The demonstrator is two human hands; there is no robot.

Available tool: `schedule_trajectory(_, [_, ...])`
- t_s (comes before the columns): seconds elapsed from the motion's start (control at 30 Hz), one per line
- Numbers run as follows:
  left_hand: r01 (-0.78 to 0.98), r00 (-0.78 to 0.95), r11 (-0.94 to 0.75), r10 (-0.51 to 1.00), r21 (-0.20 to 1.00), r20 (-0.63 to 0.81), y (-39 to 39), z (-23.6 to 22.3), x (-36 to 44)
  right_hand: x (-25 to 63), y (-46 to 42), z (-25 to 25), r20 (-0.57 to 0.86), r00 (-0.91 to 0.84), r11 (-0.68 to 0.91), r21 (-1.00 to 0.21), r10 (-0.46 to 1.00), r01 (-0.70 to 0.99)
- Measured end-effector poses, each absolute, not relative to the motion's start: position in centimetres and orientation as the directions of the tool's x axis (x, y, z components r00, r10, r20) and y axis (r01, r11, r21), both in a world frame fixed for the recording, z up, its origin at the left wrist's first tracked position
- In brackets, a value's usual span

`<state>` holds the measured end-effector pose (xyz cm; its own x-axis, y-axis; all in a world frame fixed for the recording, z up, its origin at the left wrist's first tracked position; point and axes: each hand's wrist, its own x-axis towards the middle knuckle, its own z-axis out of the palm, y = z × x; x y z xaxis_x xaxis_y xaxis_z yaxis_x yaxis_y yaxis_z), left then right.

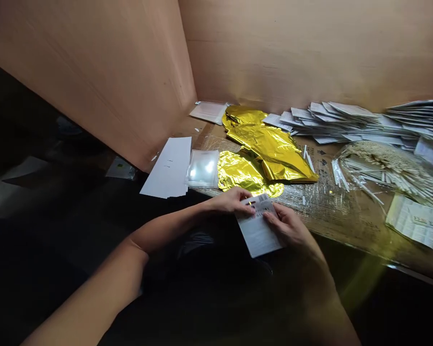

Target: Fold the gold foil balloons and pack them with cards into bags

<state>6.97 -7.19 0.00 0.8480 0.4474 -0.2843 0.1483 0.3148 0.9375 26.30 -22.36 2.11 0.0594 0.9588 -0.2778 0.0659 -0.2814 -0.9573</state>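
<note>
One pale flat packet (263, 236) is pinched by both of its long edges, the left hand (235, 202) being closed on its upper left side and the right hand (287, 225) on its right side, with the thumbs laid over the printed end and a small gap left between them. It is held tilted, just in front of the near edge of the tabletop (353, 225). For this step to be done well, a light, even grip seems to be called for: the packet is probably best steadied by one hand while fine work is done by the other, and hard pressing should be avoided, since a crease could easily be made in so thin a thing. Beyond the fingers, at least three gold foil pieces (276, 149) are seen overlapping; whether each is single or stacked cannot be told. To their left, one stack of clear sleeves (203, 169) and one stack of white sheets (170, 167) are set side by side, their layers uncountable. One whitish flat piece (210, 112) is placed in the far corner. On the right, dozens of white packets (334, 121) are fanned along the wall (310, 53), one bundle of white sticks (386, 170) is partly wrapped in clear film, and one printed paper (414, 231) is laid nearer.
</note>
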Motion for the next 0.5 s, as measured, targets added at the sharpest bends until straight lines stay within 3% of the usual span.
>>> schedule_trajectory(0.1, [-0.139,0.657,0.398,0.722,0.907,-0.216,-8.5,-0.7,8.5,24.5,-21.3,0.6,-0.107,0.338,-0.145,-0.986,0.935,0.088])
schedule_trajectory(0.17, [-0.267,0.585,0.396,0.791,0.879,-0.179,-9.6,-1.3,9.0,25.4,-19.4,-0.1,-0.056,0.405,-0.117,-0.985,0.912,0.126])
schedule_trajectory(0.23, [-0.318,0.558,0.394,0.813,0.862,-0.166,-10.2,-1.7,9.2,29.0,-16.5,-0.1,-0.015,0.448,-0.173,-0.933,0.894,0.314])
schedule_trajectory(0.3, [-0.334,0.552,0.419,0.813,0.844,-0.185,-10.2,-1.7,9.1,34.6,-13.3,0.6,0.118,0.635,-0.385,-0.707,0.763,0.594])
schedule_trajectory(0.4, [-0.334,0.578,0.457,0.79,0.824,-0.204,-9.4,-1.5,8.7,42.4,-9.0,2.1,0.149,0.696,-0.51,-0.576,0.702,0.638])
schedule_trajectory(0.5, [-0.345,0.567,0.476,0.793,0.809,-0.224,-8.5,-1.3,8.2,46.0,-6.7,2.8,0.147,0.686,-0.528,-0.533,0.712,0.662])
